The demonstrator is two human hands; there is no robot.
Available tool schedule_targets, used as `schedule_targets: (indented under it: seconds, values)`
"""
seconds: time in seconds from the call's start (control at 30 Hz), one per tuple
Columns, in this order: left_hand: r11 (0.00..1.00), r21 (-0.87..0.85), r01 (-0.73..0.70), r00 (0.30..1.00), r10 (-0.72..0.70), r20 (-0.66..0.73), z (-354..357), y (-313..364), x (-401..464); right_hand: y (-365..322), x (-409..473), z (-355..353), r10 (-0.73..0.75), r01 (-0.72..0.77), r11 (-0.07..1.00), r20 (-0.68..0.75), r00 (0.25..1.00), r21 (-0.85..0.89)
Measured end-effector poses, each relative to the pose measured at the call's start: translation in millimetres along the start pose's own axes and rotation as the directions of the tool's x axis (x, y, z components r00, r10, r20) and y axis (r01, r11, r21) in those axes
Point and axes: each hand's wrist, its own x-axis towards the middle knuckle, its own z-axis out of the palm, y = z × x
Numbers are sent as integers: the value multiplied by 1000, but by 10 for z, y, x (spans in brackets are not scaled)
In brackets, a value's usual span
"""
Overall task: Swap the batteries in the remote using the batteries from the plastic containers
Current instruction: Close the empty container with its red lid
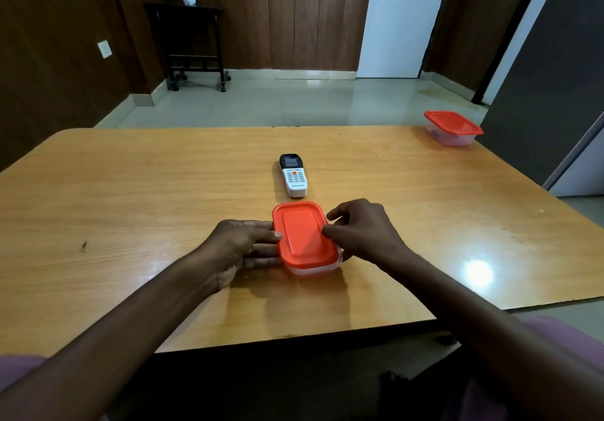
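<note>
While the near box (305,239) is gripped at its lidded edges by the left hand (242,247) and right hand (362,229), the remote (293,175) lies just beyond; bare table (130,192) surrounds it, the far box (452,128) at the right corner.

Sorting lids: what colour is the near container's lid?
Orange-red lid, clearest in the head view.

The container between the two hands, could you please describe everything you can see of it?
The near container is a small rounded rectangular tub with a clear plastic base and an orange-red lid, still shut. It sits flat on the wooden table, just nearer than the remote, apart from it. The left hand presses fingers against its left side; the right hand pinches the lid's right edge. Its contents are hidden.
</note>
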Motion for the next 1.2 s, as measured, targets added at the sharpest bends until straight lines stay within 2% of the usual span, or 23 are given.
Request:
schedule_targets:
  seconds: [0.13, 0.33, 0.5, 0.7, 0.87, 1.07, 1.2]
  values:
    - [999, 42, 14, 999, -16, 29, -7, 17, -18, -2, -28, 57, -101, 91, 987, -70, 992, -134]
    - [998, 54, -13, 999, 11, 41, -22, 5, -47, -71, -34, 26, 26, -12, 987, -87, 996, 157]
    - [1000, 29, -11, 999, 10, 39, -12, -2, -50, -84, -34, 4, 80, -64, 965, -52, 995, 253]
    - [999, 39, -17, 1000, 16, 18, -35, -20, -46, -24, 20, 15, 135, -137, 949, 28, 991, 283]
    - [998, 60, -12, 999, 14, -29, -7, 18, -6, -62, 51, -47, 210, -283, 870, 215, 954, 403]
    - [994, 106, -36, 999, 40, -35, -48, 69, 0, -129, 92, -70, 196, -299, 849, 265, 944, 435]
    - [993, 57, -108, 991, 112, -70, -94, 48, 4, -126, 95, -117, 151, -297, 857, 346, 926, 421]
